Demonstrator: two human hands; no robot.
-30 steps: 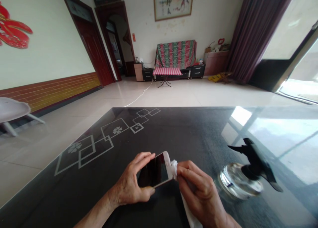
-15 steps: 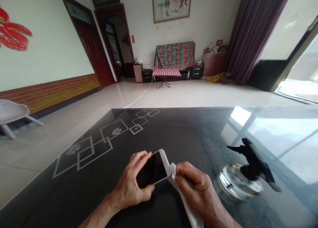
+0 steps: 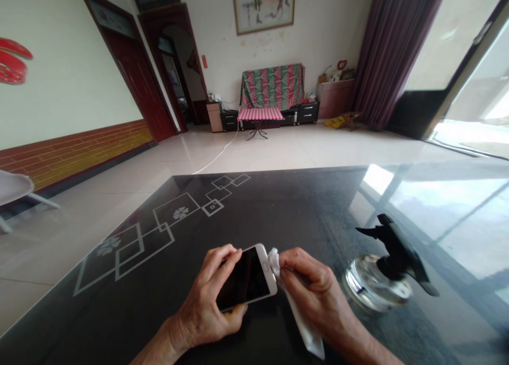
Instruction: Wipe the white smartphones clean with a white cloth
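A white smartphone (image 3: pixel 248 277) with a dark screen is held just above the black table. My left hand (image 3: pixel 207 296) is closed around its left end, thumb on the near edge and fingers on the far edge. Between the fingertips of my right hand (image 3: pixel 314 285) is pinched a white tissue (image 3: pixel 304 328). Its bunched tip touches the phone's right end, beside the home button, and the rest trails down below my palm. To the right of that hand stands a clear spray bottle (image 3: pixel 377 283) with a black trigger head.
The glossy black table (image 3: pixel 274 206) carries a pattern of pale squares on its left side. Beyond it, a folding table (image 3: pixel 260 114) with a striped cloth stands before a low black cabinet (image 3: pixel 308 114). A white chair (image 3: pixel 16 187) is at the far left.
The tissue tip has moved up along the phone's right end, towards its far corner. The whole view has shifted slightly, with the room sliding left.
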